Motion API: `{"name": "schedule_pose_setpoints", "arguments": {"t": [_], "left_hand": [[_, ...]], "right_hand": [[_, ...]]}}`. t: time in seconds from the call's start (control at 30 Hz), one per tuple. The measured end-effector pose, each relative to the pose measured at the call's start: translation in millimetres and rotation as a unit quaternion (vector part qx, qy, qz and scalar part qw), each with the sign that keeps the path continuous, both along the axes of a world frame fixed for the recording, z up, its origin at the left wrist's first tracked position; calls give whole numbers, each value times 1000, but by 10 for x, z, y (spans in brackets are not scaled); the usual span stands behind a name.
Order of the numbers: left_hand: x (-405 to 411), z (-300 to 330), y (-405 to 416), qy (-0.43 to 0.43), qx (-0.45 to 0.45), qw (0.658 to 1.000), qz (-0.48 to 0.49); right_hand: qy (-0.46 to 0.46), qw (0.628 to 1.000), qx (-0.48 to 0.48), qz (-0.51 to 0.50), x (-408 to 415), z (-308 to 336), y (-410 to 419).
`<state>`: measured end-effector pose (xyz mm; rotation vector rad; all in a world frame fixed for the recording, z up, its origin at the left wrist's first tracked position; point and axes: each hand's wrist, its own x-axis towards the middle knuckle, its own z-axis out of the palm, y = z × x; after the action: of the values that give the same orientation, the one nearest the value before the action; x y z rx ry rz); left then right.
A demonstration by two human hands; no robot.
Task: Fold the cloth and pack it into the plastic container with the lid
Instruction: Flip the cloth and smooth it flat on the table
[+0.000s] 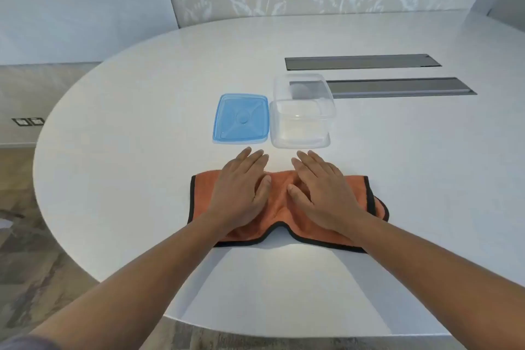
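Note:
An orange cloth (279, 207) with a black hem lies flat on the white table, a little rumpled in the middle and along its near edge. My left hand (238, 190) and my right hand (321, 190) rest palm down on it, side by side, fingers spread and pointing away from me, gripping nothing. Just beyond the fingertips stands a clear plastic container (301, 113), open and empty. Its blue lid (241, 119) lies flat on the table to the left of it, touching or nearly touching its side.
The round white table (127, 122) has two dark grey slot panels at the back right, the far panel (360, 61) and the near panel (397, 86) running behind the container. Floor lies past the table's left and near edges.

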<state>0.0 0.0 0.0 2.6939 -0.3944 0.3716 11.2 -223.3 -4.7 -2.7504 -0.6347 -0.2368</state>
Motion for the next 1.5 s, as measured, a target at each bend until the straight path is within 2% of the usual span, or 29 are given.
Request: {"name": "schedule_pose_setpoints", "arguments": {"t": [0.27,0.4,0.53,0.63,0.7,0.8,0.97,1.1,1.2,1.4,1.5], "left_hand": [[-96,-194,78,17,108,994,-23],[-106,-220,95,33,103,994,-26],[-105,-233,99,37,102,994,-32],[-115,-244,104,14,72,997,-36],[-137,-244,115,-22,40,998,-47],[-168,-228,139,-45,16,996,-78],[-175,-158,192,70,44,990,-117],[-191,-159,206,101,101,981,-128],[-204,-164,192,91,65,985,-131],[-167,-68,129,73,-76,990,-93],[-100,70,119,135,-136,979,-68]], "right_hand": [[-8,999,35,29,-62,-137,-89],[-23,997,67,32,-68,-187,-100],[-94,990,93,45,-68,-214,-124],[-150,985,79,37,-83,-230,-139],[-153,984,73,46,-97,-222,-143],[-100,990,83,60,-122,-163,-147],[56,994,62,65,-146,-27,-204],[134,988,8,77,-169,113,-214],[115,990,-34,79,-227,139,-175],[77,988,-104,86,-308,134,-111],[97,984,-119,94,-250,191,-108]]}}
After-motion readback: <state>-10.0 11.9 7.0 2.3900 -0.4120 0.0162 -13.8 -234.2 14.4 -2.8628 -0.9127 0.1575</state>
